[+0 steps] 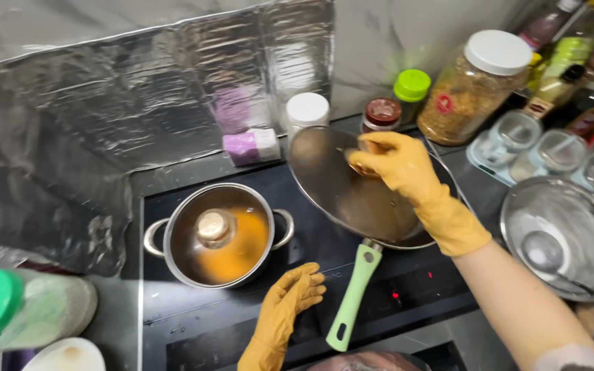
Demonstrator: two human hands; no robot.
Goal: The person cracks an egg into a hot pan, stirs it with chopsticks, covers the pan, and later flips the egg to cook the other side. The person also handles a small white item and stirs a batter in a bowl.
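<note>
The right hand (399, 165), in a yellow rubber glove, grips the knob of a tilted round glass lid (342, 182) over the green-handled frying pan (356, 292) on the black cooktop (407, 288). The left hand (295, 294), gloved, rests open near the bench's front edge. A large white-capped jar with a red label (474, 86) crowds the back right corner; a lidded steel pot (218, 233) sits left.

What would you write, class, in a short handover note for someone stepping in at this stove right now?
Right hand: gloved, fingers on the knob of the pan lid, held tilted over the green-handled frying pan.
Left hand: gloved, empty, resting on the cooktop by the pan handle.
Lidded steel pot with orange contents sits on the left burner.
Done: lid raised. Left: the pan's contents are hidden, so check them.
</note>
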